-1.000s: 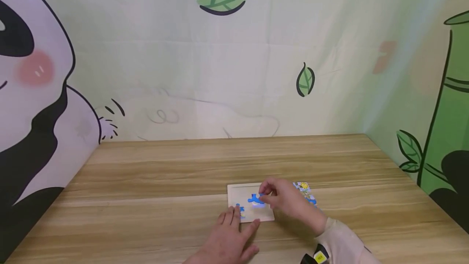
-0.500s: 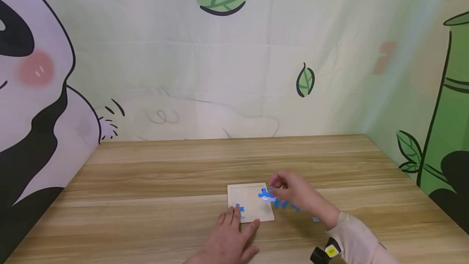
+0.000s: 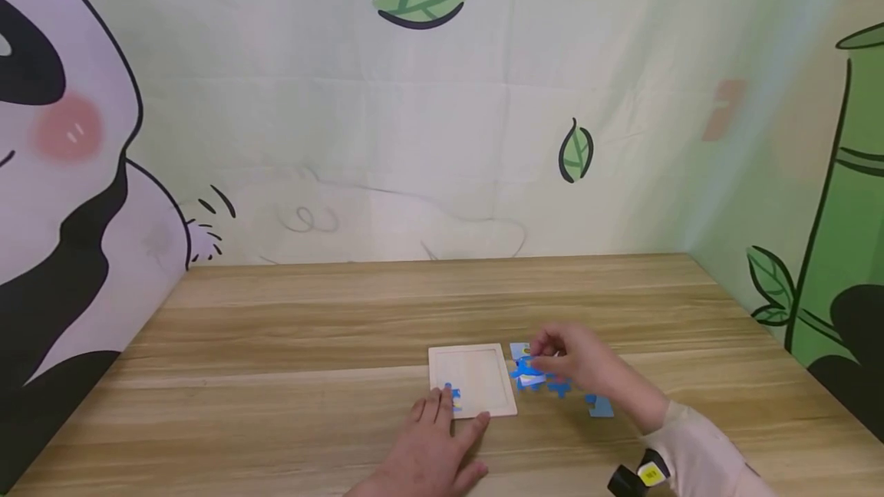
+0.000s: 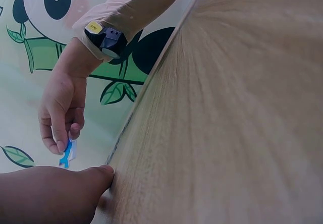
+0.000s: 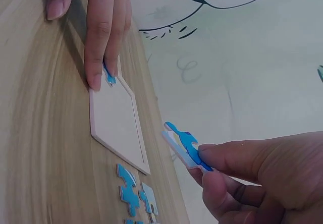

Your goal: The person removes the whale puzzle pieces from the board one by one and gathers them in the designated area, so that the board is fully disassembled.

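Note:
My right hand pinches a blue and white puzzle piece between thumb and fingers, lifted above loose pieces to the right of the wooden puzzle frame. In the right wrist view the held piece is tilted, well clear of the tabletop. My left hand lies with fingers extended on the near left corner of the frame. Its fingertips touch a small blue piece set in that corner, partly covered by them. The rest of the frame's visible floor is bare wood.
Several loose puzzle pieces lie on the table just right of the frame, partly hidden by my right hand. One light-blue piece lies apart, nearer me. A printed cloth wall rises behind the wooden table.
My right hand has moved right with the puzzle piece, from over the frame to over the loose pieces. The left hand has stayed in place on the frame.

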Action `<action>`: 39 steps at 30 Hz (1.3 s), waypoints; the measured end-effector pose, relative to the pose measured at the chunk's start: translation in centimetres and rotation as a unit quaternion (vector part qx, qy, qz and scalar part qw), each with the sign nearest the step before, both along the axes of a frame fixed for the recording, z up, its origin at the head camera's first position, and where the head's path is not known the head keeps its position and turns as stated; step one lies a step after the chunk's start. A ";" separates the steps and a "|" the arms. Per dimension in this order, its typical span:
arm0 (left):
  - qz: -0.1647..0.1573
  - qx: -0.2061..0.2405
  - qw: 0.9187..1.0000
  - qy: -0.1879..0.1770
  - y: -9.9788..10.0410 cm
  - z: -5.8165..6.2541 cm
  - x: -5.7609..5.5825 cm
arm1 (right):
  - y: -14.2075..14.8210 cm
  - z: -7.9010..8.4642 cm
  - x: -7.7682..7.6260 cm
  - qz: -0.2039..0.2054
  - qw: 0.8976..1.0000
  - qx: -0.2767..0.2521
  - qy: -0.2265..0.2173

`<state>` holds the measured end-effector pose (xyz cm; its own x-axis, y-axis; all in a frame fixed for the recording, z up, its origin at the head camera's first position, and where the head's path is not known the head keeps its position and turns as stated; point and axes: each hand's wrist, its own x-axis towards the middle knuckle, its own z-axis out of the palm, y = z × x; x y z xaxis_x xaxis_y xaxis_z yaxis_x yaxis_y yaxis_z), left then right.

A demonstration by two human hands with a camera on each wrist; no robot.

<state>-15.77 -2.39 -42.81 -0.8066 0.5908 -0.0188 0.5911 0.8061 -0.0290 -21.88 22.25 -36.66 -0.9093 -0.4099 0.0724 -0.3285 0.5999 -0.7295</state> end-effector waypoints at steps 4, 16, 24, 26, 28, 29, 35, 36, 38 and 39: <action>-0.002 -0.006 1.000 0.011 0.0 0.0 0.1 | 0.8 -0.1 0.4 0.006 1.000 0.005 0.005; -0.012 -0.012 1.000 0.017 -0.1 -0.1 0.1 | 2.8 -0.8 1.3 0.004 1.000 0.005 -0.003; -0.014 -0.007 1.000 0.016 -0.2 -0.1 -0.1 | 3.7 -2.1 1.6 -0.012 0.999 0.028 -0.013; -0.015 -0.006 1.000 0.020 -0.2 -0.2 -0.1 | 3.9 -2.3 1.7 -0.016 0.999 0.028 -0.015; -0.015 -0.006 1.000 0.022 -0.2 -0.2 -0.1 | 4.1 -2.4 1.8 -0.017 0.999 0.025 -0.022; -0.015 -0.005 1.000 0.021 -0.2 -0.1 -0.1 | 4.2 -2.5 1.9 -0.016 0.999 0.023 -0.025; -0.015 -0.005 1.000 0.022 -0.2 0.0 0.0 | 4.4 -3.1 1.9 -0.010 0.999 0.022 -0.040; -0.015 -0.006 1.000 0.023 -0.2 0.0 0.0 | 4.4 -3.2 1.9 -0.013 0.999 0.025 -0.038; -0.015 -0.007 1.000 0.025 -0.2 0.0 0.0 | 4.3 -3.3 2.0 -0.021 0.999 0.036 -0.032; -0.015 -0.007 1.000 0.026 -0.2 0.0 0.0 | 4.3 -3.4 2.0 -0.024 0.998 0.042 -0.028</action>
<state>-15.78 -2.58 -42.79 -0.7891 0.6141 0.0139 0.6118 0.7878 -0.0715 -19.88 26.50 -40.08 -0.9297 -0.3682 -0.0114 -0.2584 0.6738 -0.6922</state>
